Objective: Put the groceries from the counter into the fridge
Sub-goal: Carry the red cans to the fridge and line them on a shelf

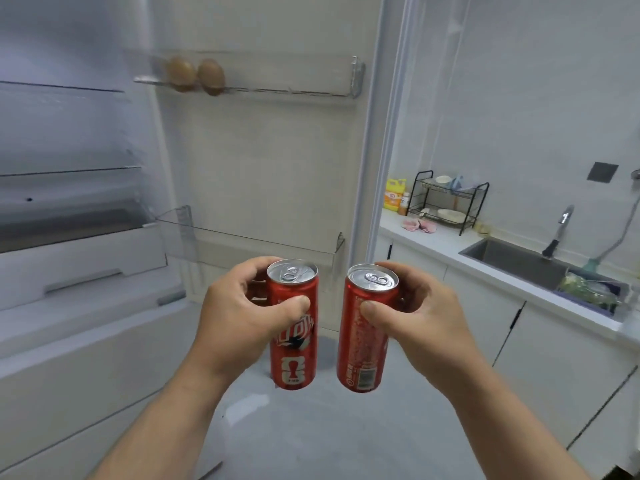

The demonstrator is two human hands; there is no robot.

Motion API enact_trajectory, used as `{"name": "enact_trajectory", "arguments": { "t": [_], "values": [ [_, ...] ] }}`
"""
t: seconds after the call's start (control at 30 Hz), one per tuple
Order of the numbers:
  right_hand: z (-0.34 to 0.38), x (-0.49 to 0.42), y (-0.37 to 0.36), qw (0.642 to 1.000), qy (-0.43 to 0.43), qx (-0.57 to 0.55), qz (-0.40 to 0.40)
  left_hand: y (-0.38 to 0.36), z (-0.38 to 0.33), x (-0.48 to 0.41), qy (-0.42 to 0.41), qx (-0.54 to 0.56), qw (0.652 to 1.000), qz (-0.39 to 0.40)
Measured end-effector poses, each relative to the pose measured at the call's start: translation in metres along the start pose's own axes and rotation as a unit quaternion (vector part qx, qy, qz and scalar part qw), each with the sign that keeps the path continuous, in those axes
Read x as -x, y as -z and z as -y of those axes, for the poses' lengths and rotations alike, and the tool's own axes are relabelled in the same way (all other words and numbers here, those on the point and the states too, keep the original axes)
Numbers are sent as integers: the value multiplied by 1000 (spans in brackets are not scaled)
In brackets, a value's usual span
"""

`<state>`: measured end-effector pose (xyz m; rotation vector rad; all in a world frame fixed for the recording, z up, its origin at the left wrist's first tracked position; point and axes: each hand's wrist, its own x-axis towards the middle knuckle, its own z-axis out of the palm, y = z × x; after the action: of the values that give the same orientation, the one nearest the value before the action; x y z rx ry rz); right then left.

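Left can (294, 327) and right can (367, 341), both red, slim and unopened with the tabs flat, are held upright in the air in front of the open fridge (79, 140). They are near each other but apart. The left hand (239, 313) is wrapped round the upper part of its can, thumb across the front and fingers behind. The right hand (419, 313) grips its can the same way, just under the rim.

Sealed cans like these are probably fairly heavy for their size, with stiff walls that would dent under a hard squeeze. The smooth painted metal may be slick, more so if it is cold and damp. A grip round the body, as here, looks safest; holding by the rim or tab would be weaker. Each can needs setting down flat on its base, since a tall narrow can tips easily.

Just beyond the hands is the clear door bin (249, 239), which looks like the nearest place to put them. Higher on the door, a wire rack (287, 90) holds two brown ovals (195, 76), eggs or kiwis, I cannot tell which. To the left are glass shelves (69, 171) and a white drawer (83, 261). On the right, the counter (446, 242) carries a dish rack (450, 202), a yellow bottle (394, 195) and a sink (512, 263), with a bag of greens (588, 289) at the sink's near edge.
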<state>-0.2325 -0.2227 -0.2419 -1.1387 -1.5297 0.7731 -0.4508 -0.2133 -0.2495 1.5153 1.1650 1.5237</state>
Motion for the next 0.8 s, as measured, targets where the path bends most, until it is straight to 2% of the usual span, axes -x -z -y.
{"name": "enact_trajectory", "arguments": {
  "t": [0.27, 0.5, 0.8],
  "values": [
    [8, -29, -16, 994, 37, -50, 93, 20, -23, 20, 8, -72, 989, -130],
    [22, -41, -16, 976, 54, -116, 176, 17, -54, 51, 8, -133, 963, -236],
    [45, -49, -22, 953, 93, -141, 252, 13, -92, 78, -5, -169, 931, -324]
  ]
}}
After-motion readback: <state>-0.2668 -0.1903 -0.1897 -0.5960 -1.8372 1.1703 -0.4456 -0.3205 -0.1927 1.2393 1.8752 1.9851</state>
